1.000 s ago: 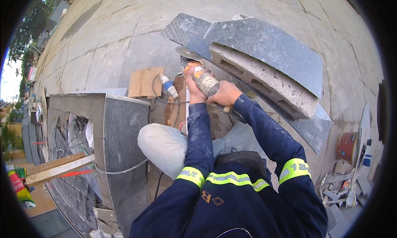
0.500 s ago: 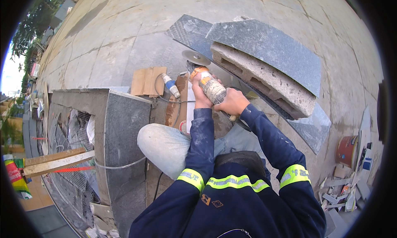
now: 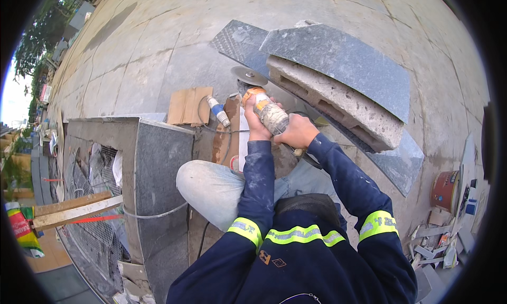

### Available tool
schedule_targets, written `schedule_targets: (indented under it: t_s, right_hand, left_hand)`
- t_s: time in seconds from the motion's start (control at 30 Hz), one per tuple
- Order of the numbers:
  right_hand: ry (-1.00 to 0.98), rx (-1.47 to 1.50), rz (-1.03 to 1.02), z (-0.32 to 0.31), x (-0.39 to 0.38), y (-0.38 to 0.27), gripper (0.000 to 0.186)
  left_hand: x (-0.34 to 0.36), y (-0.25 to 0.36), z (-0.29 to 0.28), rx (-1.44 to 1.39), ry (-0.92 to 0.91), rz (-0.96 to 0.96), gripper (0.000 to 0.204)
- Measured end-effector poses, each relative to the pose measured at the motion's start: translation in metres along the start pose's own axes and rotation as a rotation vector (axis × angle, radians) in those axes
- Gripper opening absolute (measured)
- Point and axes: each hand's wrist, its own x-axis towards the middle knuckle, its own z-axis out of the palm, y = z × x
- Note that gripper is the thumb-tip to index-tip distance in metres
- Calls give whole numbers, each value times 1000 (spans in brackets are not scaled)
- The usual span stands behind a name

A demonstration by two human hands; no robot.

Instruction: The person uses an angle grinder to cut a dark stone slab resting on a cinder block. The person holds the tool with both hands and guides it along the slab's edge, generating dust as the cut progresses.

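Note:
Both my hands are wrapped round an angle grinder (image 3: 272, 115) with a dusty, tape-covered body and an orange-yellow head. My left hand (image 3: 254, 120) grips it near the head, and my right hand (image 3: 299, 132) closes on its rear end. The grey cutting disc (image 3: 249, 76) sits at the far end, close to the left edge of a grey stone slab (image 3: 338, 58). I cannot tell whether the disc touches stone. That slab rests on a pale hollow concrete block (image 3: 332, 100), which stands over another grey slab (image 3: 240, 42).
To the left are a cardboard piece (image 3: 190, 105), a blue-and-white cable connector (image 3: 218, 111) and a stone-faced structure (image 3: 161, 188) with wire mesh. Wooden battens (image 3: 76, 209) jut out there. A red-brown bucket (image 3: 444, 189) and stone offcuts (image 3: 435, 248) lie at the right.
The view has shifted slightly. Both hands keep their hold on the angle grinder, which stays in nearly the same place beside the slabs.

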Motion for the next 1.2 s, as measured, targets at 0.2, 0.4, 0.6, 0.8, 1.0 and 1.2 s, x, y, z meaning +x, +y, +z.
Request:
schedule_targets:
  t_s: [0.2,0.4,0.6,0.8,1.0,1.2]
  right_hand:
    - [-15,-10,9,-3,13,-7,66]
    - [-30,-15,19,-3,30,-15,65]
    - [-32,27,24,1,52,-14,65]
    - [-56,-20,10,-3,52,-16,64]
    - [-75,-9,33,-4,42,-15,65]
    - [-48,-11,-1,1,21,-8,65]
  left_hand:
    - [14,10,-6,55,-34,22,54]
    - [31,22,-11,14,-22,25,50]
    - [44,30,-8,53,-5,62,50]
    - [47,30,-12,13,-8,20,51]
    - [34,24,-3,52,34,65,52]
    - [16,14,-6,29,-51,57,47]
